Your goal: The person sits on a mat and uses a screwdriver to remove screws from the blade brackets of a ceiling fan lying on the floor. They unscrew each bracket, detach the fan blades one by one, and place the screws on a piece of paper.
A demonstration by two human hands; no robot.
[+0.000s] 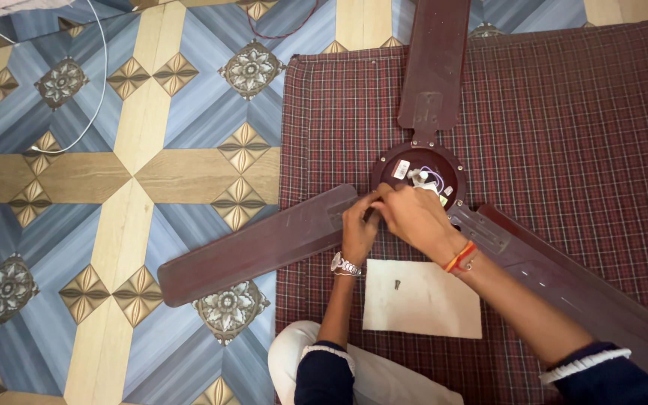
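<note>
- Fingers [360, 206] of the left hand [357, 229] are curled and pinched at the near rim of the fan hub, where the left blade joins it; what is gripped between them cannot be told.
- Fingers of the right hand [414, 216] are bent down over the same spot, touching the left hand's fingertips and covering the hub's near edge; whether anything is held under them cannot be told.
- A metal watch [344, 265] is worn on the left wrist, a red and yellow thread band [460, 257] on the right.
- Just below the hands, a pale sheet of paper [421, 298] is laid flat on the cloth, with a small dark screw [397, 284] resting on it.
- The ceiling fan hub [419, 168] is set on a red checked cloth [571, 127], open side up, with white wires seen inside.
- Three maroon blades are spread from it: the left blade [256, 246] is run down-left, off the cloth edge and over the patterned floor [114, 195]; the right blade [564, 277] is run down-right, under the right forearm; the far blade [435, 64] is pointed straight away, past the cloth's far edge.
- Open cloth is left to the right of the hub; to the left, bare floor tiles are crossed by a thin white cord [97, 90].
</note>
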